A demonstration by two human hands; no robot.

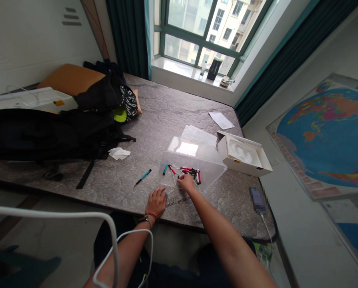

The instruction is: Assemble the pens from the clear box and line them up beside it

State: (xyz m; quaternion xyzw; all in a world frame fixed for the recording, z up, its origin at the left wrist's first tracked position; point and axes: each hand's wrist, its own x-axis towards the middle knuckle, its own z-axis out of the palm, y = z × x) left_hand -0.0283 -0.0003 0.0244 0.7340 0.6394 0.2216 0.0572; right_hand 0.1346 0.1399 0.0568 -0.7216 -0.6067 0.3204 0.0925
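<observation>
My right hand [186, 183] reaches over the front wall of a clear plastic box [197, 154], its fingertips bunched at a pile of thin pens [189, 173] with red, black and teal parts. The box lies tilted on a grey mattress [113, 180]. My left hand [156, 203] rests near the front of the box, close to the mattress edge. A small teal-tipped pen [167, 194] lies at its fingertips, and I cannot tell whether it is held. A teal pen [143, 176] lies alone on the mattress to the left of the box.
An open white cardboard box [243, 154] sits right of the plastic box, with loose papers [200, 135] behind. A black backpack [47, 134] and crumpled tissue [119, 153] lie left. A phone [258, 200] on a cable lies at the right edge. A white cable [107, 228] crosses the foreground.
</observation>
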